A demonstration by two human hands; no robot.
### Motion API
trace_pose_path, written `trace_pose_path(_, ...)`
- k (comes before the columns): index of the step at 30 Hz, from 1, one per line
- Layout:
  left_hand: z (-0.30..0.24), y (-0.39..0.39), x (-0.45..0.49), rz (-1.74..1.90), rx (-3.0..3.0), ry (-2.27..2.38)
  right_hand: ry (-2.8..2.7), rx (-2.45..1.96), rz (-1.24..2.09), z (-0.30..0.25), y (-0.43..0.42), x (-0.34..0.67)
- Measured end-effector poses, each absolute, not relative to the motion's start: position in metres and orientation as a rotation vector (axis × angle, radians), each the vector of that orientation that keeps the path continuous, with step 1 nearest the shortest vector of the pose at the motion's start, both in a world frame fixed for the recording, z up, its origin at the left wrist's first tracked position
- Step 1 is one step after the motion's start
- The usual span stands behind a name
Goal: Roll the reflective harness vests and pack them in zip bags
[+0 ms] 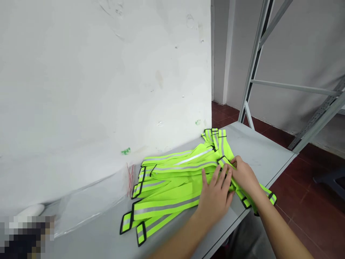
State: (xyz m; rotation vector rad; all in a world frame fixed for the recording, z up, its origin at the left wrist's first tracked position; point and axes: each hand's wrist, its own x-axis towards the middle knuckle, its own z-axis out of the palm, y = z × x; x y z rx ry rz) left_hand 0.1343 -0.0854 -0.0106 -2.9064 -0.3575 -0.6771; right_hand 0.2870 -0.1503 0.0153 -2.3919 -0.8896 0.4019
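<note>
Near edge, right: a few strap ends [273,198] overhang the surface [257,145]. Judged a snag risk; better drawn in before anything under the hands is shifted. Near left: 2 black buckles [141,233] stick out past the others.

Left hand [215,192]: fingers spread and apart, laid over the pile of yellow-green straps [167,198]. Whether it presses hard, cannot tell. Good practice, in my judgement: flat, light pressure, so lower layers do not slide.

Right hand [244,174]: just right of the left hand, thumb and fingers drawn together on a strap beside a black slider [222,159]. Fingertips partly hidden. Suggest taking a single layer by its edge, close to the slider, and checking that the band lies untwisted, grey stripe outward.

Pile location: middle of the surface, layers crossing under both hands; stripes not all parallel.

Left of pile: clear plastic [81,205] with red strings [130,180]. Advise holding buckles off these.

Far end: more buckles [215,131], bunched near the white wall [107,90].
</note>
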Motion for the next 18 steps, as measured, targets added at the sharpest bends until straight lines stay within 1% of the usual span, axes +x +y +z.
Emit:
trace_pose_path(4, -0.015, -0.081, 0.136, -0.647, -2.930, -0.315, -1.000, -2.267, 0.535, 0.029, -0.150, 0.319)
trace_pose_path(8, -0.016, -0.075, 0.136, -0.640, -3.010, -0.289, -0.921, -2.237, 0.431, 0.042, -0.119, 0.362)
trace_pose_path(10, -0.014, -0.075, 0.136, -0.640, -3.052, -0.281, -0.898, -2.165, 0.430, 0.043, -0.094, 0.376)
trace_pose_path(14, -0.006, -0.080, 0.144, -0.664, -3.087, -0.315, -0.874, -2.025, 0.484, 0.034, -0.054, 0.386)
trace_pose_path(18, -0.004, -0.087, 0.160, -0.667, -3.105, -0.386, -0.834, -1.893, 0.453, 0.033, -0.040, 0.384)
